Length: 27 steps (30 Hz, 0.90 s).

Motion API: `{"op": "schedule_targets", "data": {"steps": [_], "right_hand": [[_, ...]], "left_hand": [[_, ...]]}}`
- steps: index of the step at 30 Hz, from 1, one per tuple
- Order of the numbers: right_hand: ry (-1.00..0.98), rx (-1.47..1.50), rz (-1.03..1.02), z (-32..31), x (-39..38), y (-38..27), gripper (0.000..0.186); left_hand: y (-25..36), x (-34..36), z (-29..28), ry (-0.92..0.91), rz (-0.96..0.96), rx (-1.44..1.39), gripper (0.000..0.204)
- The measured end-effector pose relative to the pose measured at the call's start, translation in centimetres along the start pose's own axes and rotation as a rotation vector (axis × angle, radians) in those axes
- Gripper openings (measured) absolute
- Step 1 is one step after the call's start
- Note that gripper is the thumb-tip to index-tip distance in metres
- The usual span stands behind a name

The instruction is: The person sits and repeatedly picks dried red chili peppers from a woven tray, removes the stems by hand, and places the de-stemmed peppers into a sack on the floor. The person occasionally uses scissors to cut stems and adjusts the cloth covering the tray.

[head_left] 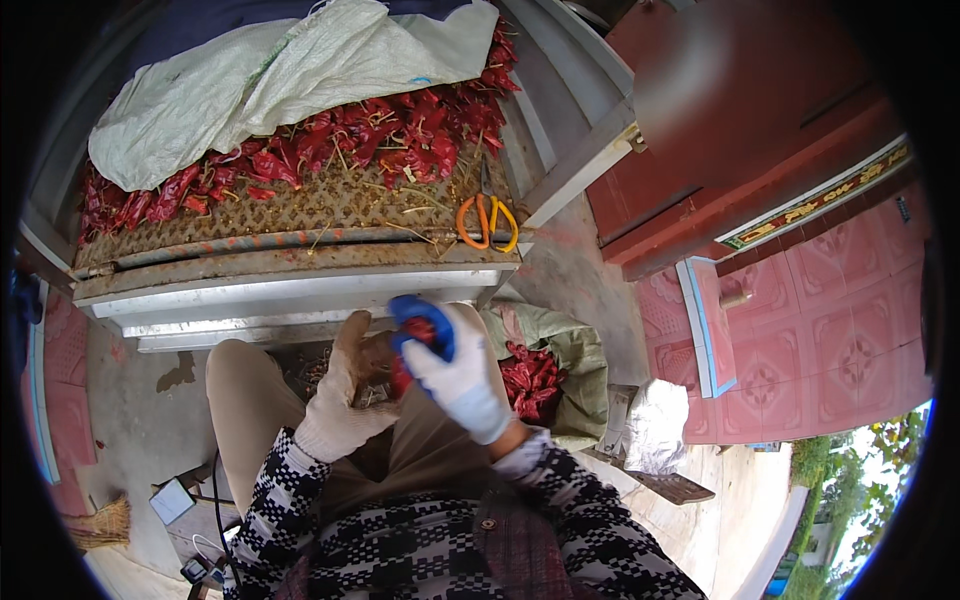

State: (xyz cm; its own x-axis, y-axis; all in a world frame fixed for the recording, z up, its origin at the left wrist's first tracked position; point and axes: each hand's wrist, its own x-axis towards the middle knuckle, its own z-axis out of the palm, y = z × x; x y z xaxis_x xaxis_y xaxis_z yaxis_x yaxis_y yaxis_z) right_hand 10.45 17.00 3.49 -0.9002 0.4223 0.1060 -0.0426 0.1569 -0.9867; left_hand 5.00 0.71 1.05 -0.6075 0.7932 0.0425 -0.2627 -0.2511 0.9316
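Note:
Above my lap, my right hand (455,365), in a white glove with blue-coated fingers, is closed around red dried chili peppers (420,330). A bit of red also shows below those fingers, between the two hands. Close beside it is my left hand (345,395), in an off-white glove with browned fingertips. Its fingers are spread in a curve facing the right hand, partly blurred. Beyond both hands, a heap of red dried chili peppers (430,140) lies on a metal truck bed (330,215), partly under a white woven sack (220,95).
Orange-and-yellow-handled scissors (487,222) rest at the bed's near right edge. Right of my knee stands a greenish open sack (580,385) holding more red peppers (532,378). Behind it is a white bag (657,425). A straw broom (100,525) lies at far left.

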Motion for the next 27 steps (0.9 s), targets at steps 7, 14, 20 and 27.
{"op": "schedule_targets", "data": {"steps": [7,14,20,27], "right_hand": [[0.186,-0.891,0.317,-18.6,-1.7,2.8,0.048],[0.210,-1.010,0.154,-19.3,1.5,2.3,0.047],[0.135,-0.824,0.066,-8.6,14.6,-1.3,0.063],[0.175,-1.176,0.247,-4.4,25.5,2.6,0.084]], "left_hand": [[-1.0,-0.7,-2.5,0.170,-0.019,-0.158,0.097],[-2.1,-0.3,-3.9,0.185,-0.070,-0.213,0.084],[-1.3,-0.9,-5.0,0.240,-0.122,-0.304,0.070],[-2.4,-1.2,-6.6,0.285,-0.100,-0.388,0.061]]}}
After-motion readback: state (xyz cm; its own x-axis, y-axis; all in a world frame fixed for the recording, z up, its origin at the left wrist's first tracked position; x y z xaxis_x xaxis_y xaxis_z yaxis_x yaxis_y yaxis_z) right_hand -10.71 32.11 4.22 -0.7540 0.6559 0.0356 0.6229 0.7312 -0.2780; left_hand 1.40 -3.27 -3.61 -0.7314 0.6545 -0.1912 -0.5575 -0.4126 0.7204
